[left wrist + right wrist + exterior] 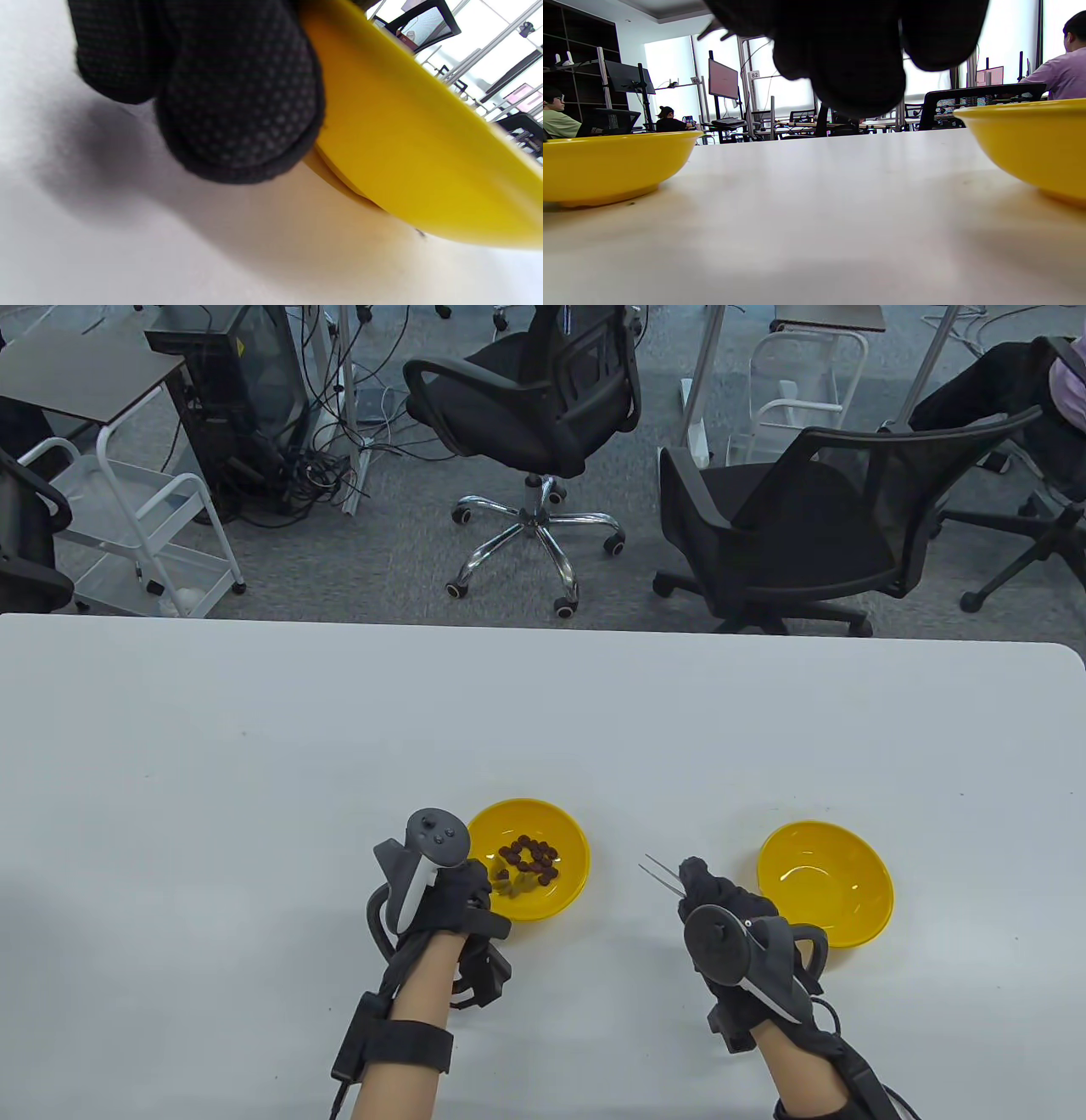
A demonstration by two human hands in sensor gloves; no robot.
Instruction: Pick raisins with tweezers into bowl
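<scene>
A yellow bowl [567, 882] near the table's front middle holds several dark raisins [530, 858] and a few greenish ones. My left hand [462, 891] rests against this bowl's left rim; in the left wrist view its gloved fingers [237, 93] touch the bowl's outer wall [424, 140]. An empty yellow bowl [825, 882] stands to the right. My right hand [721, 895] sits between the two bowls and grips metal tweezers [663, 872], whose tips point up-left toward the raisin bowl and hold nothing. In the right wrist view both bowls [606, 165] [1035, 144] flank the hand.
The white table [254, 780] stretches wide around the bowls. Beyond its far edge stand two black office chairs [543, 407] [814, 517], a white cart [136, 526] and cables on the floor.
</scene>
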